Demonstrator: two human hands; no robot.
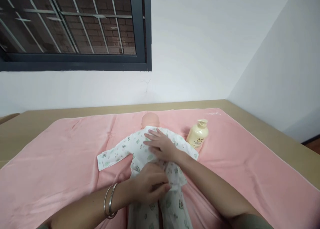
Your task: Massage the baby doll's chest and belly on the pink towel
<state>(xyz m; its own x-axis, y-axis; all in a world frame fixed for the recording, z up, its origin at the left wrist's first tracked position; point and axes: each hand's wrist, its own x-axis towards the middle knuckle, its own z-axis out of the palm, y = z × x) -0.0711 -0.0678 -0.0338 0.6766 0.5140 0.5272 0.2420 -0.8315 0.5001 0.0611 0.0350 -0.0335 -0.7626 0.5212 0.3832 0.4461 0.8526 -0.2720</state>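
Observation:
A baby doll (150, 120) lies stretched out in the middle of the pink blanket, head at the far end; no face shows. It wears a white long-sleeved top (117, 155) with small green and grey prints, and matching trousers (172, 209). My right hand (161, 145) rests flat on the upper torso, fingers spread over the cloth. Nearer to me, my left hand (151, 183) is over the doll's waist, by the hem of the top. Its fingers curl inward, and whatever they grip is hidden beneath them. Two silver bangles (110, 200) circle my left wrist.
A cream pump bottle (198, 134) leans tilted beside the doll's right-hand sleeve. The pink blanket (62, 162) covers most of a wooden surface (250, 117). Behind it rise a white wall (195, 55) and a dark-framed barred window (100, 60).

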